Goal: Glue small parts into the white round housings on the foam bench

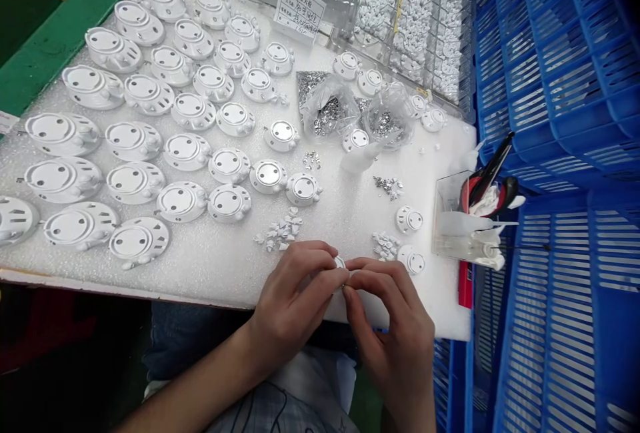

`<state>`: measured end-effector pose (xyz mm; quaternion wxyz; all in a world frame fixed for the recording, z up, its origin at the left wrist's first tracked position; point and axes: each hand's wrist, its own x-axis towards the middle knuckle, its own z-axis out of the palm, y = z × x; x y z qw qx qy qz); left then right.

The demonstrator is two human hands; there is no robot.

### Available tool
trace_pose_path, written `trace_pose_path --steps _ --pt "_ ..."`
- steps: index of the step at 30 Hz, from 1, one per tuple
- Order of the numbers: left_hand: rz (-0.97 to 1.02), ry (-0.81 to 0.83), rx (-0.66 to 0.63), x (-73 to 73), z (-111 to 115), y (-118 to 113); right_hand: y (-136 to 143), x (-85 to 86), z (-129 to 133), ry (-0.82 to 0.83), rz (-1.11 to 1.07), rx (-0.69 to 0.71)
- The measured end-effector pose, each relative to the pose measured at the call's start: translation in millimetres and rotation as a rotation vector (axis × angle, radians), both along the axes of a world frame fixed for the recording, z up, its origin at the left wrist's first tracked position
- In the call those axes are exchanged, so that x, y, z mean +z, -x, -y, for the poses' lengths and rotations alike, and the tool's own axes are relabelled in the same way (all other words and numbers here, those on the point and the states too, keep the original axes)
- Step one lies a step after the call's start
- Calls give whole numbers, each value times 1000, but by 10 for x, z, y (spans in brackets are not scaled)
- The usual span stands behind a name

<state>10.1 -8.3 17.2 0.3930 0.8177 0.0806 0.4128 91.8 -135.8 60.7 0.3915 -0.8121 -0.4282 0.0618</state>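
Observation:
Both hands meet near the front edge of the foam-topped table. My left hand (295, 299) is closed around a small white plastic part (340, 262), mostly hidden by the fingers. Thumb and fingertips of my right hand (395, 313) pinch together at that part's right side; whatever tiny piece they hold is too small to make out. A pile of small white pieces (283, 229) lies beyond my left hand. Beyond my right hand are another white pile (385, 245) and two round white disc-shaped parts, one being the nearer disc (411, 259).
Rows of white disc parts (180, 201) cover the left side. Bags of small metal pieces (327, 113), a squeeze bottle (360, 158) and metal bits (387, 186) lie mid-table. At right are a clear holder (445, 246) with scissors (487, 186) and blue crates (560, 73). Divided trays (415, 26) stand behind.

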Motion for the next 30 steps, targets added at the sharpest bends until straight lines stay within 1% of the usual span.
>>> trace_pose_path --steps 5,9,12,16,18,23,27,30 --pt "8 3 -41 -8 6 2 53 -9 -7 14 12 -56" --pt "3 13 -56 -27 11 -5 82 -55 -21 -6 -36 -101" --pt "10 14 -53 -35 16 -20 83 -111 13 -33 -129 -123" --pt "22 13 -23 -27 22 -25 74 -178 104 -106 -330 -144" --pt "14 12 -9 -22 25 -20 74 -197 136 -132 -380 -158" --pt "18 9 6 -27 26 -22 78 -217 143 -160 -363 -147" --pt "16 -7 -1 -40 25 -34 77 -217 111 -145 -324 -147" --pt "5 14 -14 -43 29 -25 72 -212 87 -136 -284 -138"
